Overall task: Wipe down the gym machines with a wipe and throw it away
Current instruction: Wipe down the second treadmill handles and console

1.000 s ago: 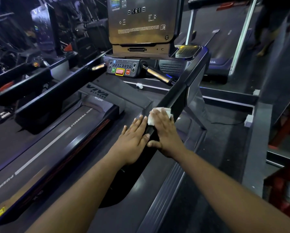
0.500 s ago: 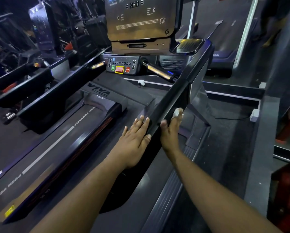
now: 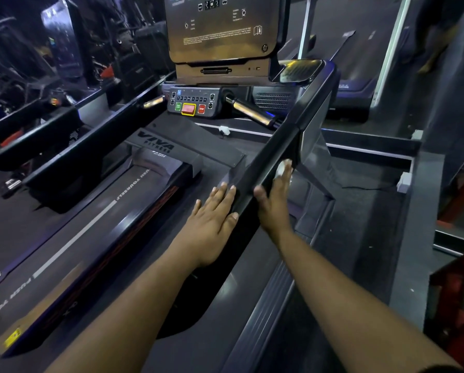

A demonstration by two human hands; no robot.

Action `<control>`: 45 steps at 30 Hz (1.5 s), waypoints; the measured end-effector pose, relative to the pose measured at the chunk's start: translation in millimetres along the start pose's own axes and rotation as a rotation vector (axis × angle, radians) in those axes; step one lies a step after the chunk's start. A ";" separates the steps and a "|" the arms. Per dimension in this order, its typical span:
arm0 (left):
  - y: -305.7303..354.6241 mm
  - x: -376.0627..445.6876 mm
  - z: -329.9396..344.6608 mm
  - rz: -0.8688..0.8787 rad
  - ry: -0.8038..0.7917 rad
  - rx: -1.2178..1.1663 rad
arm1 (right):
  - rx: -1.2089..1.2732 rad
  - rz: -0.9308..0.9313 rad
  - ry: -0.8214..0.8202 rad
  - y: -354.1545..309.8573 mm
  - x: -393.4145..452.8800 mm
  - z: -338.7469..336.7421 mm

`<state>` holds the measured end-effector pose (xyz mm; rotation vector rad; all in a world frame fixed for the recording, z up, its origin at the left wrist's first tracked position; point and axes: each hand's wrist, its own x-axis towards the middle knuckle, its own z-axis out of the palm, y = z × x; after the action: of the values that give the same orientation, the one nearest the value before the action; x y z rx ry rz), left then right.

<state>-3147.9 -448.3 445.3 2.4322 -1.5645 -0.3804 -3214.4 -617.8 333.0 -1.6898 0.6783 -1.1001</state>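
wipe (image 3: pixel 280 169): mostly hidden under right hand (image 3: pixel 275 203) | console (image 3: pixel 222 28): top cut off

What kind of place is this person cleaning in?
Most likely a gym. The person's right hand presses a white wipe against the side rail of a treadmill, whose belt and button console are in view. More dark machines stand at the far left.
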 end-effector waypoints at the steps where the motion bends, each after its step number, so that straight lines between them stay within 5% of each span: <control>1: 0.0 -0.4 0.0 -0.002 0.000 0.000 | 0.036 0.067 0.027 0.7 19.2 -4.7; 4: 0.9 -1.2 -0.6 -0.007 -0.001 0.004 | 0.051 0.199 0.124 -11.9 51.7 -7.7; 10: 1.1 -0.4 -0.4 -0.004 -0.015 -0.004 | 0.031 -0.042 0.035 -14.8 -45.9 23.9; 14: 3.3 0.3 -1.0 -0.006 0.002 -0.005 | 0.392 0.274 0.073 -4.1 -22.4 15.4; 17: 2.0 -0.5 -0.9 -0.008 0.005 -0.013 | 0.290 0.473 0.137 -4.9 42.1 -2.4; 20: 1.0 -0.4 -0.2 -0.003 0.002 -0.034 | 0.138 0.359 0.134 -11.0 44.9 0.5; 25: -2.9 1.4 1.7 0.009 0.001 -0.030 | 0.123 0.044 -0.010 -19.0 -82.2 28.4; 33: -3.4 0.8 -0.6 0.029 0.003 -0.074 | 0.078 0.272 0.067 -14.9 11.9 5.9; 40: -4.9 -12.6 -2.0 0.027 0.033 -0.086 | -0.084 -0.138 -0.077 -30.4 -93.7 24.4; 45: -8.9 -39.1 -0.8 0.020 0.032 -0.007 | -0.275 0.101 -0.130 -33.0 -0.6 -16.8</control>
<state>-3155.6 -409.0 446.8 2.4041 -1.5703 -0.3410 -3231.4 -612.1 365.4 -1.9186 0.8515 -0.8472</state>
